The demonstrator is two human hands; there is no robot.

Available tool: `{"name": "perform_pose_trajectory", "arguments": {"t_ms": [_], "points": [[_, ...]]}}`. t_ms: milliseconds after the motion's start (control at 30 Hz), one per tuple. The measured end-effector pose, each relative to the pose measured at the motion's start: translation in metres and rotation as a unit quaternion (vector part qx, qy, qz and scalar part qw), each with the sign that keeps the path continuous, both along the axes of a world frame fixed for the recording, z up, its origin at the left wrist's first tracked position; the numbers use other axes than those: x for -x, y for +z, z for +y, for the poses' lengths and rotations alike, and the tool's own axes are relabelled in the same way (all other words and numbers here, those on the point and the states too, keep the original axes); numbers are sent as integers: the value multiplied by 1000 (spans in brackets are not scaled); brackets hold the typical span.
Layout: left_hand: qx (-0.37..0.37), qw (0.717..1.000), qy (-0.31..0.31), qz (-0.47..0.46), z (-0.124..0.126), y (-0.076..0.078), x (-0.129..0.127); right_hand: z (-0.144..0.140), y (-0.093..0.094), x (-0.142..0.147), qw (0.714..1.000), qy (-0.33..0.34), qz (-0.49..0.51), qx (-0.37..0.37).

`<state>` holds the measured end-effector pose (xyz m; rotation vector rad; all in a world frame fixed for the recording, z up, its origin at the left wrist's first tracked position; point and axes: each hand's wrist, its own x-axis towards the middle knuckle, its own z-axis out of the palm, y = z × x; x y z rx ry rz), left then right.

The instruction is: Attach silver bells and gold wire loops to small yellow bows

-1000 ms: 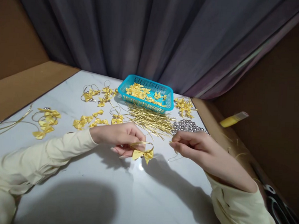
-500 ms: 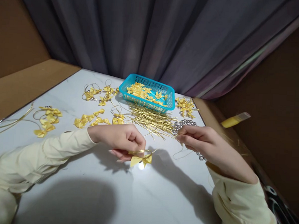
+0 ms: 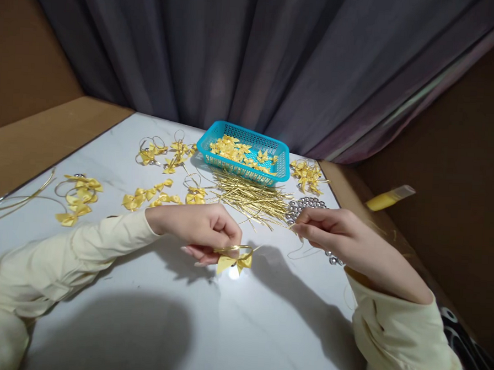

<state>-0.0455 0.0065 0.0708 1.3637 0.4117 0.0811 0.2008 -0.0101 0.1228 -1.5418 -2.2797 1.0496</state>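
Lying behind both hands are a blue basket (image 3: pixel 248 152) of bows, a heap of gold wires (image 3: pixel 250 199) and silver beads (image 3: pixel 301 205); finished bows (image 3: pixel 78 198) are sitting far left on the desk (image 3: pixel 207 321). The left hand (image 3: pixel 199 226) is pinching a bow (image 3: pixel 233 260) on a gold loop, fingers closed. The right hand (image 3: pixel 331 231) is gripping a thin wire (image 3: pixel 299 248), fingers closed.

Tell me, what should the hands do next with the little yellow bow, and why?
Probably bring the right hand across to the yellow bow. The left hand pinches the bow with its gold loop, the right hand pinches something small beside the silver beads, and the two hands are still apart.
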Motion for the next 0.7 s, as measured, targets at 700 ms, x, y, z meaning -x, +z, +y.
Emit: {"name": "perform_pose_trajectory", "arguments": {"t_ms": [700], "points": [[-294,954,43,45,-12,12,-2,-16,-6,5,997,14,2,-79]]}}
